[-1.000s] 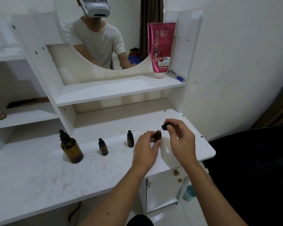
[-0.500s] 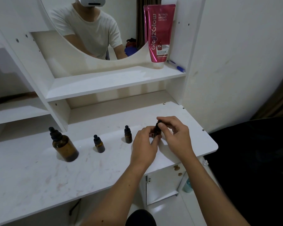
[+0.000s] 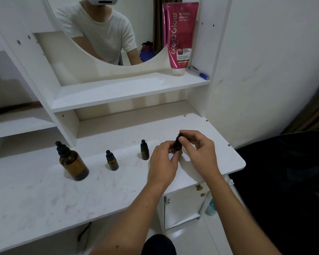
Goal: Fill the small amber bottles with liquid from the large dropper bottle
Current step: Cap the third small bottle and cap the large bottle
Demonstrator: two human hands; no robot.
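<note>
A pink tube (image 3: pixel 180 35) stands upright on the upper shelf (image 3: pixel 118 91). A blue pen (image 3: pixel 199 73) lies just beside it. A mirror (image 3: pixel 107 30) hangs behind.

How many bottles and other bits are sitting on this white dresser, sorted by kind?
Small amber dropper bottles: 3, two standing free and one held in both hands
Large amber dropper bottle: 1
Pink tube on the shelf: 1
Blue pen on the shelf: 1
Total: 6
</note>
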